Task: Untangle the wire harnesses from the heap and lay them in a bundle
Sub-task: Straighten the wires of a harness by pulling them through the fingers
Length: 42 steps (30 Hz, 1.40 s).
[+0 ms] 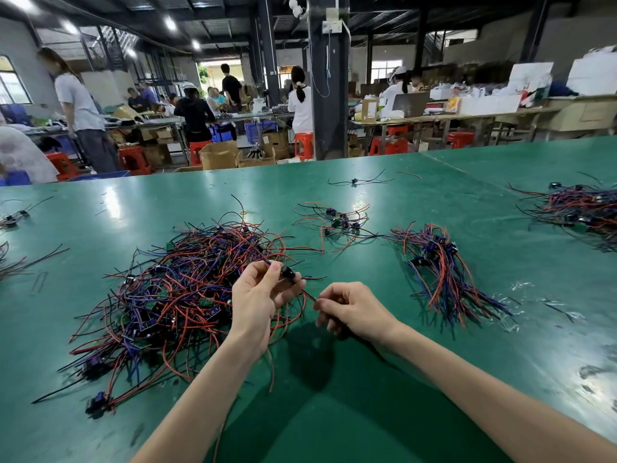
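A tangled heap of red, blue and black wire harnesses (173, 295) lies on the green table (367, 379), left of centre. My left hand (255, 304) is raised at the heap's right edge, pinching one harness's black connector (288, 274) between thumb and fingers. My right hand (354, 310) sits just to the right, fingers closed on that harness's black and red wires (309, 295). A laid-out bundle of harnesses (440, 272) rests on the table to the right of my hands.
A small loose group of harnesses (337, 222) lies behind my hands. Another pile (581, 212) sits at the far right, stray wires (354, 181) at the back and at the left edge (13, 218). Clear plastic scraps (521, 285) lie right of the bundle. People work at benches beyond.
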### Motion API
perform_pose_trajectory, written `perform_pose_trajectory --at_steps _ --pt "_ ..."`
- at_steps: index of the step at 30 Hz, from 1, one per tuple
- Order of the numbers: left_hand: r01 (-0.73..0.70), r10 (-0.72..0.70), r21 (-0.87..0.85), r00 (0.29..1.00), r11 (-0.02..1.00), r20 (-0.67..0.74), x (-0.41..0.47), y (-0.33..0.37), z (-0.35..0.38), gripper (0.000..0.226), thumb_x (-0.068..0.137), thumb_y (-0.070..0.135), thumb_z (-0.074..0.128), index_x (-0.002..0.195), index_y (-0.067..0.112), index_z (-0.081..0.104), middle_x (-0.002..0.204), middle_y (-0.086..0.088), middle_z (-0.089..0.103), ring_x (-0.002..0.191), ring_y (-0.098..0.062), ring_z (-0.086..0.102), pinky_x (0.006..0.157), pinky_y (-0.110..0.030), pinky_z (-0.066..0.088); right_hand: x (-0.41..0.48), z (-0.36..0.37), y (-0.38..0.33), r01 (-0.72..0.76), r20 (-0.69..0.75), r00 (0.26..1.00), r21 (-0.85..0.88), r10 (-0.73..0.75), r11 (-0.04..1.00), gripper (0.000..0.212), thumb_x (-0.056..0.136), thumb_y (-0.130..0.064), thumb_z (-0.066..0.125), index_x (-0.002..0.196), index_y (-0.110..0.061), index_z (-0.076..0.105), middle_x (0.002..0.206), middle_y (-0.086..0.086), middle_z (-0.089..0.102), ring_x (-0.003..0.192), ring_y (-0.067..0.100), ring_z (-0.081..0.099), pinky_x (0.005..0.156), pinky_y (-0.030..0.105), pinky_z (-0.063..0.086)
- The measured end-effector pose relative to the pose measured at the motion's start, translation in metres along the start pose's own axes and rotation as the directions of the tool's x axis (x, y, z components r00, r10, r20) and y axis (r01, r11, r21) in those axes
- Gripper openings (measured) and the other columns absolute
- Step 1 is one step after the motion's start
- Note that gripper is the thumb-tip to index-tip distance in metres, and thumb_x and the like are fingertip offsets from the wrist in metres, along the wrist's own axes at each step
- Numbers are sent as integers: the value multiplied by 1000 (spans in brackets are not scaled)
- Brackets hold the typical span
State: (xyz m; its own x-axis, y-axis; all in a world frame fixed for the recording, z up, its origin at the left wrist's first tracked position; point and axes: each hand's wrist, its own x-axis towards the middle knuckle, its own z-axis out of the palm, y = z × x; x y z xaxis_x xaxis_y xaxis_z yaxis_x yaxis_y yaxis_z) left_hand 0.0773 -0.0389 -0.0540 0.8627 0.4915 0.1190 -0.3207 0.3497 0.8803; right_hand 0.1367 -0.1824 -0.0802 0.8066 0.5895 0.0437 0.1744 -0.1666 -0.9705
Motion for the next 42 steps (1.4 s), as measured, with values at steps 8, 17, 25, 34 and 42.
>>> perform_pose_trajectory --at_steps 8,17,25,34,42 --pt "8 -6 35 999 999 -46 13 -2 -11 15 98 5 46 83 5 49 74 -14 58 61 -17 67 75 -36 59 -6 4 -6 109 171 979 2 -108 994 23 92 16 41 107 7 55 76 5 64 53 4 57 60 16 48" --pt "-71 84 189 995 979 -60 19 -3 -18 15 97 5 48 83 5 47 77 -15 54 70 -21 61 65 -32 59 -10 2 -9 16 336 941 105 -51 994 12 97 0 45 102 -1 56 64 1 65 46 7 57 51 20 46" --pt "-69 88 173 991 982 -100 23 -1 -24 11 97 6 49 86 3 49 70 -11 60 62 -20 67 61 -29 58 -11 -3 -11 -27 461 887 115 -29 993 39 90 20 35 124 4 47 85 12 63 58 9 63 63 21 50" --pt "-43 40 -11 981 999 -192 26 16 -25 15 95 1 51 80 5 49 79 -14 51 65 -22 61 58 -27 58 -12 -5 -14 -154 401 908 62 117 986 23 100 -5 37 90 -8 57 56 0 57 39 8 55 42 17 43" --pt "-50 70 85 966 995 -248 30 9 -30 16 96 3 51 81 6 48 76 -12 51 61 -19 61 58 -27 58 -16 -6 -16 -63 446 894 67 26 996 29 97 11 33 108 -5 54 71 6 57 55 11 58 59 22 51"
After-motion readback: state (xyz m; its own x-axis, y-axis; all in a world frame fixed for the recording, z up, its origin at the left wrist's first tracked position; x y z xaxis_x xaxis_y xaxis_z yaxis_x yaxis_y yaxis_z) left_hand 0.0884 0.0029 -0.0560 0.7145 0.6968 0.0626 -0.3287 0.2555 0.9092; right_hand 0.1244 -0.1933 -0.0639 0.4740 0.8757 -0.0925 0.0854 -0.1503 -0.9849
